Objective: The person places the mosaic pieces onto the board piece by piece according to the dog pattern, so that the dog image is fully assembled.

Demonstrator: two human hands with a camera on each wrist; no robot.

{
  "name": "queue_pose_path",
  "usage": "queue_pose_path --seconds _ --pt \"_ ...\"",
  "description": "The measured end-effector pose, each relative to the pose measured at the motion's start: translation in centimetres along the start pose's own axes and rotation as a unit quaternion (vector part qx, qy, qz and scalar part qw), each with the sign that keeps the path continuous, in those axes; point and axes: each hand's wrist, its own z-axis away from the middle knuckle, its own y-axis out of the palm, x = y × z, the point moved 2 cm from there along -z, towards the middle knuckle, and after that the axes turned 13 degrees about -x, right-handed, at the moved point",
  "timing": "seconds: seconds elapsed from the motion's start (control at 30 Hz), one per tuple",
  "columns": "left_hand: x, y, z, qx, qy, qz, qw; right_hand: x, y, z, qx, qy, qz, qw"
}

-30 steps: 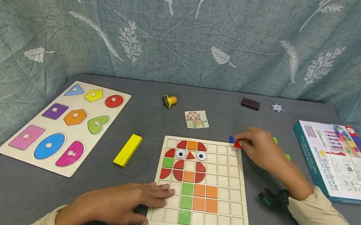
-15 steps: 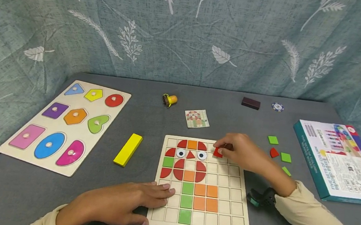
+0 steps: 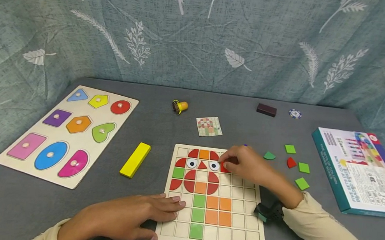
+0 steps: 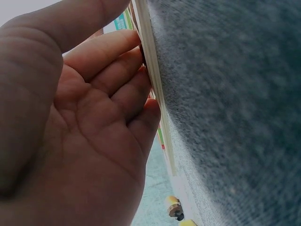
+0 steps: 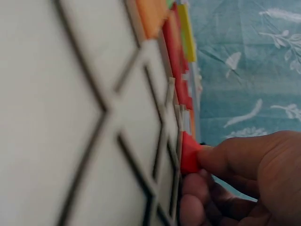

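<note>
A wooden grid board lies at the front of the table, with red, orange and green tiles and two eye tiles forming an owl-like pattern. My right hand pinches a red tile between thumb and fingers, in the cell just right of the right eye tile. In the right wrist view the red tile is at the grid's surface. My left hand rests flat with its fingers on the board's left edge; in the left wrist view those fingers lie along the edge.
Loose green tiles, a red tile and a dark green tile lie right of the board. A pattern card sits behind it. A yellow block and shape puzzle are left, a box right.
My right hand has carried the red tile leftward from the board's upper right corner to beside the right eye tile. The loose tiles at right came into view. My left hand stays put.
</note>
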Motion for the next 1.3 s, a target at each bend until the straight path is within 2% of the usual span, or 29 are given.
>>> queue_pose_path --seconds 0.17,0.37,0.73,0.8,0.9,1.1,1.3 --pt "0.0 0.0 0.1 -0.001 -0.003 0.004 1.0 -0.1 0.3 0.3 -0.015 0.004 -0.003 1.0" --pt "0.1 0.0 0.1 -0.002 -0.002 0.009 1.0 0.3 0.3 0.4 -0.01 0.004 0.013 1.0" --pt "0.0 0.0 0.2 -0.007 -0.008 0.013 0.9999 0.0 -0.1 0.6 0.003 -0.004 -0.021 1.0" --pt "0.0 0.0 0.2 -0.007 -0.009 0.015 0.9998 0.0 -0.3 0.6 0.0 0.005 -0.027 1.0" --pt "0.0 0.1 0.2 -0.007 -0.008 0.015 0.9998 -0.2 -0.5 0.7 -0.02 0.02 -0.031 0.999" --pt "0.1 0.1 0.2 -0.01 -0.004 0.011 0.9999 -0.5 -1.4 0.9 -0.096 0.021 -0.034 0.995" --pt "0.0 0.1 0.1 -0.014 -0.005 0.008 0.9999 -1.4 -3.3 0.9 -0.108 0.05 0.009 0.993"
